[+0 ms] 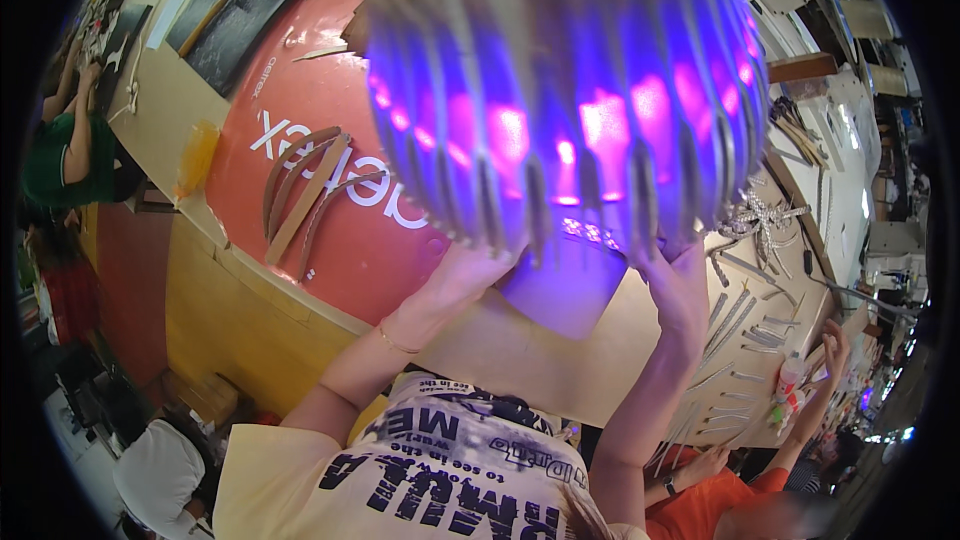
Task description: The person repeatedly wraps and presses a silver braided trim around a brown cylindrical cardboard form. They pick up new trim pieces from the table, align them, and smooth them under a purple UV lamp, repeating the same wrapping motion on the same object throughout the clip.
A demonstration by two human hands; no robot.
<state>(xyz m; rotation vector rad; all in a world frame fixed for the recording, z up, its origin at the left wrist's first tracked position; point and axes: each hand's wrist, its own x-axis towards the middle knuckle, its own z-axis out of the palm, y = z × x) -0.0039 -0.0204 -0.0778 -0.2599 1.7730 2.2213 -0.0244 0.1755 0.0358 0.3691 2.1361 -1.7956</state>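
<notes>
A large ribbed lamp (560,110) glowing violet and pink fills the upper middle, close in front of me. Its lower rim covers most of my fingers. My left hand (482,268) reaches up under the rim, fingertips hidden. Under the right part of the rim, my right hand (680,285) has its fingers bent in against the end of a narrow patterned strip (590,233). That strip shows bright spots in the violet light; its left end is hidden. Below it, a pale surface (565,290) is tinted violet.
On a red printed sheet (330,70) to the left lie several brown strips (305,190). A hammer (215,10) rests on a black board (255,0). At the right are braided grey pieces (735,325) and a braided bundle (762,220). People sit nearby, one in orange (715,510).
</notes>
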